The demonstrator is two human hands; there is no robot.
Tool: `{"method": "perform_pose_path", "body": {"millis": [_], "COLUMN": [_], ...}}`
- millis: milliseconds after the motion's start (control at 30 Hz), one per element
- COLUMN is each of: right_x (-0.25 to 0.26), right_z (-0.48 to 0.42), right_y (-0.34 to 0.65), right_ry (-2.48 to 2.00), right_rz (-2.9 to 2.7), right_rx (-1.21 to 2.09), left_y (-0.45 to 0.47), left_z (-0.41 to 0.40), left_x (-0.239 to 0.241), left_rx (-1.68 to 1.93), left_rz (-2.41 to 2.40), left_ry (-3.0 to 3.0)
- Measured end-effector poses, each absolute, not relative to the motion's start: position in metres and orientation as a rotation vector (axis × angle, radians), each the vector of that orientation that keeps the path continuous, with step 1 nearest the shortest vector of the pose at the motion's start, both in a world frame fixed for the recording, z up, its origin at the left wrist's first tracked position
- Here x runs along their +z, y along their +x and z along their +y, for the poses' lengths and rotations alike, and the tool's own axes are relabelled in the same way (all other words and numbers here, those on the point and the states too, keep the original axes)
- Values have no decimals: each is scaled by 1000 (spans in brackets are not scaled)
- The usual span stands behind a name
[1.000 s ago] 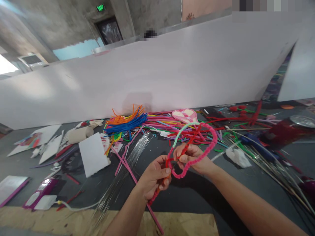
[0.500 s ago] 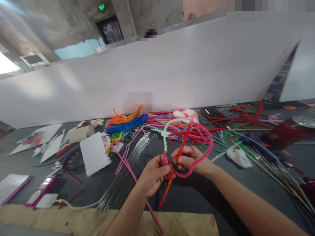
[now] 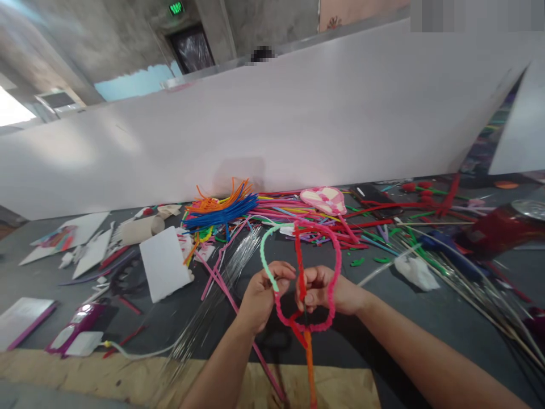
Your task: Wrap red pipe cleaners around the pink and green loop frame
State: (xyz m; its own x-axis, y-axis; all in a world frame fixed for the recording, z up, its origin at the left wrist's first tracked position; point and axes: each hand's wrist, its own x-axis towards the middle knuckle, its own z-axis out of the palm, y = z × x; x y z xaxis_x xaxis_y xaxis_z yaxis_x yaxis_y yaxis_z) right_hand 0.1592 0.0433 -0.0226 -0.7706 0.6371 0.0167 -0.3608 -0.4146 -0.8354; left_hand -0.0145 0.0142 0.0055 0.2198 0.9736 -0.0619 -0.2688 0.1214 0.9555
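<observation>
Pipe-cleaner loop (image 3: pixel 338 267) swung upright, held between hands, left hand (image 3: pixel 263 294) and right hand (image 3: pixel 328 291) both pinching it.

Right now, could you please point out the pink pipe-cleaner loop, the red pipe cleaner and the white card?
pink pipe-cleaner loop (image 3: pixel 339 258): head view, on its right-hand arc.
red pipe cleaner (image 3: pixel 298 258): head view, on the upright stretch above the fingers.
white card (image 3: pixel 164 264): head view, on the middle of its face.

pink loop (image 3: pixel 339 267) now upright, narrower
</observation>
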Motion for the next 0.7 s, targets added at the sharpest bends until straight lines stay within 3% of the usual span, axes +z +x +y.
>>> {"method": "perform_pose_path", "body": {"millis": [433, 700], "right_x": [-24, -19], "right_z": [36, 37], "right_y": [154, 152], "right_ry": [-426, -511], "right_rz": [-1232, -1296], "right_rx": [2306, 2163], "left_y": [-16, -12], "left_z": [14, 14], "left_x": [2, -3], "left_rx": [933, 1004], "left_rz": [751, 752], "left_ry": [1024, 1041]}}
